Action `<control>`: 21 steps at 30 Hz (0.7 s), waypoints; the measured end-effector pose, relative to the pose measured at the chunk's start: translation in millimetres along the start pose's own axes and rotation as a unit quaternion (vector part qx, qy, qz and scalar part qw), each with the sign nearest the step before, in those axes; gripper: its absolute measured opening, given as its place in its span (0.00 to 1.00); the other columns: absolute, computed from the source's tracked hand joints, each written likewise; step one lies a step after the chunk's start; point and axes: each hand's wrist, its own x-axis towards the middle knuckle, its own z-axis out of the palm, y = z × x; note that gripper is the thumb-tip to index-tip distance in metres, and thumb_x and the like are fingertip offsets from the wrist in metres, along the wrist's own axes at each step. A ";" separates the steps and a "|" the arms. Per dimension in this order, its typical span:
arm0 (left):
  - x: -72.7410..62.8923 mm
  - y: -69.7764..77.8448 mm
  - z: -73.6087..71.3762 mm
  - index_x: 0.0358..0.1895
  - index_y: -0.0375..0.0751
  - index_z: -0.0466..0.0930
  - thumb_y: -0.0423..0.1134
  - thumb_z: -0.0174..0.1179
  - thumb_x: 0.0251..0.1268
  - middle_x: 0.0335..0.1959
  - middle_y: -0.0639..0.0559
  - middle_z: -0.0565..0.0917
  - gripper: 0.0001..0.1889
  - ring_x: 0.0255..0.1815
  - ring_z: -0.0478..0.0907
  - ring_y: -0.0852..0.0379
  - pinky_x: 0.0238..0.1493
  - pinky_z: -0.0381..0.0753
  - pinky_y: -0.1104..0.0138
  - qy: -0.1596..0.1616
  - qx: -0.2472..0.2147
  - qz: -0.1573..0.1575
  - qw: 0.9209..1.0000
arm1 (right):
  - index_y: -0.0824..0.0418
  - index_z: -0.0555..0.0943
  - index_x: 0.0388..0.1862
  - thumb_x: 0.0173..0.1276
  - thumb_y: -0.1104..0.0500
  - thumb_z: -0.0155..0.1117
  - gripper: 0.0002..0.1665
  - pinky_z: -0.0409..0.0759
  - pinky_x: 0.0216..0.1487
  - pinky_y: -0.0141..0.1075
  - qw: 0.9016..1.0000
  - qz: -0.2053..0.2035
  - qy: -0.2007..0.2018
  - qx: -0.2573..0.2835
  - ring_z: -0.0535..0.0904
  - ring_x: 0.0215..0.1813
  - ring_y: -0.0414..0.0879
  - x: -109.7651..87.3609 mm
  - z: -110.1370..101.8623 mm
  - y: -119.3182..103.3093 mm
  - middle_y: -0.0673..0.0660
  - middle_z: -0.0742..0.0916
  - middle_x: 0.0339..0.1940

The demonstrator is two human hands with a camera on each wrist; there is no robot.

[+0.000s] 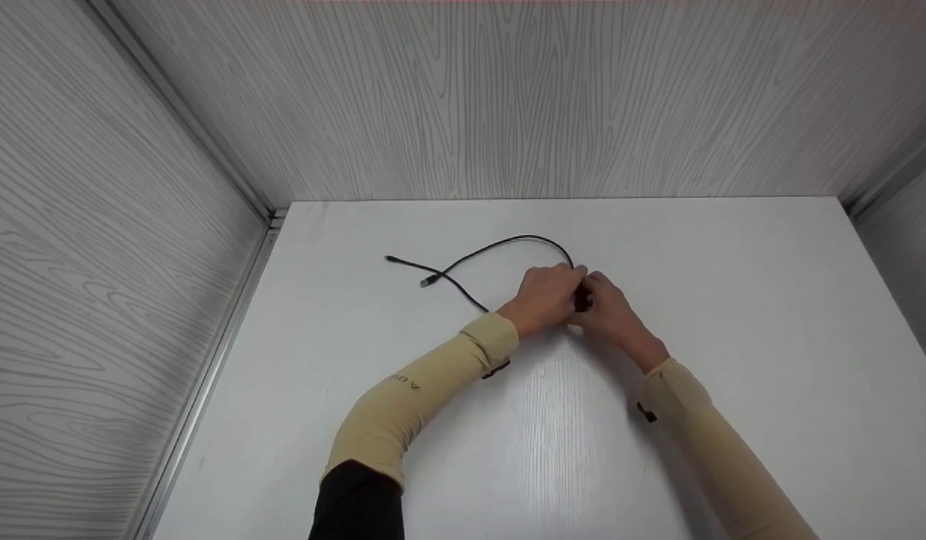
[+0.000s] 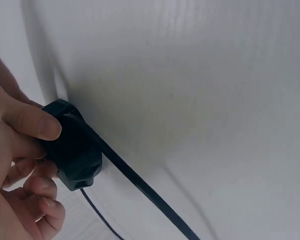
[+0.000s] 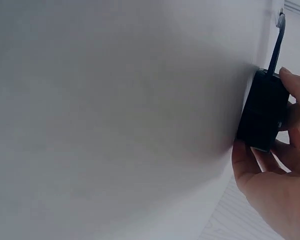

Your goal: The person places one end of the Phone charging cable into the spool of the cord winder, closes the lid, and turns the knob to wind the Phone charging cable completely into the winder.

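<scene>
Between both hands, above the white table, is a small black boxy block (image 2: 72,145) with cable running out of it; its exact kind is not clear. My left hand (image 1: 547,296) grips it from the left, and my right hand (image 1: 611,313) holds it from the right with fingers around its end. In the head view the hands hide most of the block (image 1: 581,298). A thin black USB cable (image 1: 527,237) loops out beyond the left hand and crosses itself. One end has a silver-tipped USB plug (image 1: 429,281), the other a smaller plug (image 1: 392,259).
The white tabletop (image 1: 733,337) stretches around the hands. A grey wood-grain panel (image 1: 470,105) stands at the back, with another panel (image 1: 80,262) along the left side and a metal rail (image 1: 208,360) at its foot.
</scene>
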 end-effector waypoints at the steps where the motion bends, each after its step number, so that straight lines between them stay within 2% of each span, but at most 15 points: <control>1: -0.4 0.0 0.0 0.48 0.44 0.82 0.39 0.57 0.77 0.39 0.47 0.88 0.06 0.38 0.87 0.51 0.37 0.87 0.58 0.001 -0.013 -0.006 1.000 | 0.69 0.78 0.65 0.67 0.58 0.76 0.31 0.74 0.54 0.45 1.000 0.002 -0.001 0.005 0.74 0.51 0.54 0.0 -0.5 1.1 0.65 0.80 0.53; 3: -1.4 0.1 0.3 0.48 0.44 0.83 0.38 0.58 0.77 0.40 0.47 0.88 0.06 0.39 0.87 0.51 0.37 0.87 0.57 0.005 -0.033 -0.012 0.999 | 0.69 0.78 0.66 0.67 0.58 0.77 0.32 0.75 0.55 0.45 1.000 0.003 -0.005 0.013 0.76 0.53 0.55 0.3 -1.5 2.6 0.65 0.80 0.53; 5: -2.6 -0.1 0.5 0.49 0.44 0.84 0.37 0.59 0.76 0.40 0.46 0.89 0.07 0.40 0.87 0.50 0.38 0.87 0.58 0.006 -0.039 -0.003 0.999 | 0.68 0.79 0.66 0.66 0.57 0.78 0.33 0.76 0.59 0.47 1.000 0.004 -0.011 0.019 0.77 0.55 0.56 0.5 -3.2 4.1 0.65 0.81 0.55; 10: -3.6 -7.7 -0.1 0.56 0.48 0.88 0.38 0.60 0.78 0.43 0.49 0.91 0.11 0.43 0.88 0.51 0.44 0.88 0.59 -0.002 -0.044 0.064 0.997 | 0.64 0.81 0.66 0.63 0.53 0.81 0.35 0.76 0.65 0.50 0.999 0.018 -0.024 0.022 0.79 0.61 0.58 1.7 -5.8 5.0 0.63 0.82 0.58; 14: -3.1 -18.5 -1.6 0.55 0.50 0.88 0.39 0.57 0.81 0.41 0.52 0.90 0.11 0.43 0.86 0.55 0.48 0.86 0.61 -0.016 -0.072 0.106 0.992 | 0.61 0.82 0.65 0.62 0.47 0.83 0.37 0.76 0.66 0.51 0.999 0.023 -0.032 0.031 0.79 0.62 0.58 2.5 -5.6 2.7 0.62 0.82 0.59; 17: -2.9 -24.0 -5.0 0.54 0.48 0.87 0.35 0.54 0.81 0.43 0.52 0.89 0.13 0.44 0.83 0.56 0.50 0.84 0.63 -0.043 -0.093 0.115 0.988 | 0.60 0.82 0.66 0.62 0.44 0.82 0.38 0.76 0.66 0.51 0.998 0.024 -0.038 0.034 0.80 0.62 0.57 2.7 -5.5 1.6 0.62 0.82 0.59; 21: -0.3 -26.7 -14.5 0.53 0.43 0.86 0.30 0.52 0.80 0.47 0.48 0.87 0.13 0.47 0.82 0.54 0.54 0.83 0.63 -0.098 -0.097 0.119 0.983 | 0.58 0.82 0.66 0.61 0.44 0.83 0.38 0.75 0.65 0.49 0.998 0.030 -0.038 0.035 0.79 0.61 0.56 3.9 -6.9 1.6 0.61 0.82 0.58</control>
